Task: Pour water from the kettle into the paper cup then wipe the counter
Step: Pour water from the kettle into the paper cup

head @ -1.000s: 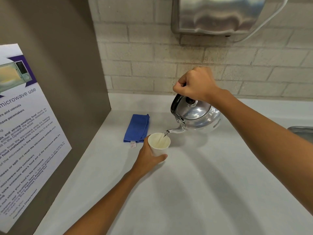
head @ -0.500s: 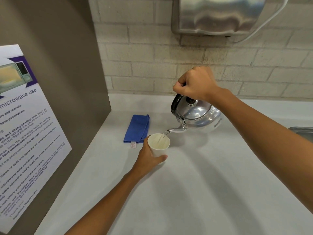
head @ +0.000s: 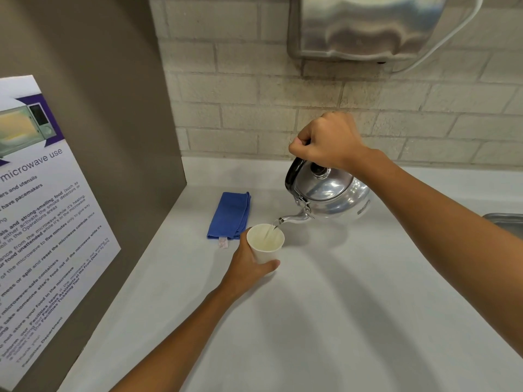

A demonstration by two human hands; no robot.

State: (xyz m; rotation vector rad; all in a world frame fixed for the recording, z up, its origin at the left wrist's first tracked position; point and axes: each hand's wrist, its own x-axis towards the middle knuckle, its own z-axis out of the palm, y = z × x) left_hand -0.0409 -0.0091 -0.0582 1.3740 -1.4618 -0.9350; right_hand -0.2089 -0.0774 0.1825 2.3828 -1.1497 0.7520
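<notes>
The right hand (head: pixel 325 141) is closed in a fist around the black handle of the kettle (head: pixel 331 198), holding it off the surface (head: pixel 325 321) and tipped toward nine o'clock, so the spout points down and left. A thin stream of water runs from the spout tip into the paper cup (head: pixel 265 244), which stands on the surface just below and to the seven o'clock side of the kettle. Pale liquid shows inside the cup.

The left hand (head: pixel 249 267) wraps the cup from its seven o'clock side, the thumb lying across the near wall and the fingers curled around the far side, out of sight.

A folded blue cloth (head: pixel 230 216) lies flat on the surface at about ten o'clock from the cup, close beside the left hand, with a small white tag at its near corner.

At nine o'clock a brown panel (head: pixel 113 137) rises from the surface, carrying a poster (head: pixel 42 222) about microwave use. Behind the kettle, at twelve o'clock, is a pale brick wall (head: pixel 240 94) with a shiny metal dispenser (head: pixel 368 24) mounted high on it. The corner of a metal sink (head: pixel 506 220) shows at three o'clock.
</notes>
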